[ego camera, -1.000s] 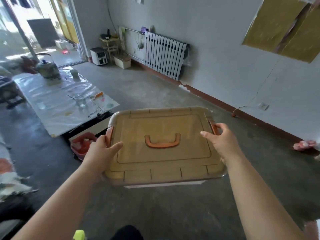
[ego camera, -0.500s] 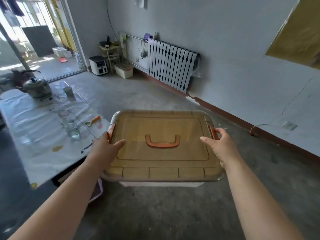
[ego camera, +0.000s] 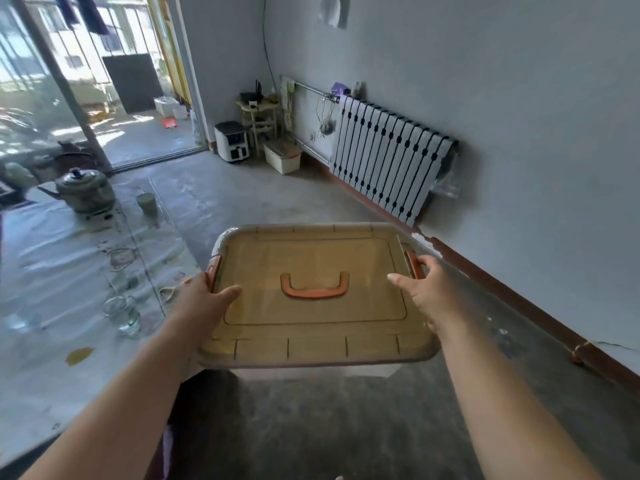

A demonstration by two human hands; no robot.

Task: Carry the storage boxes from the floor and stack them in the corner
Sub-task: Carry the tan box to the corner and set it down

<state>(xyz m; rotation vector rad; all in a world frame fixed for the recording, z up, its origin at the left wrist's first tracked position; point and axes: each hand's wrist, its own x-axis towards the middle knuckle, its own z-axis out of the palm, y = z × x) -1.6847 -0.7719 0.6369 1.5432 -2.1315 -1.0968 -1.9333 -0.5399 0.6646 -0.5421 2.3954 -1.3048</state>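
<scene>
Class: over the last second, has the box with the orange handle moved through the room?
Yes. The storage box, held by the left hand and right hand, has travelled forward towards the radiator and the far corner, passing alongside the table.

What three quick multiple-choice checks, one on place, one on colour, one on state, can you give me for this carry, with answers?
1. Where is the other lidded white storage box?
A. On the floor, between the stool and the radiator
B. On the table
C. On top of the radiator

2. What colour is the handle on the carried box's lid?
A. Blue
B. Orange
C. White

3. How is the carried box held?
A. By one hand on the top handle
B. Resting on the floor
C. By both hands at its sides

Answers: 1 A, the white storage box sits on the floor there. 2 B, the handle is orange. 3 C, left hand and right hand grip the carried box at its side latches.
</scene>
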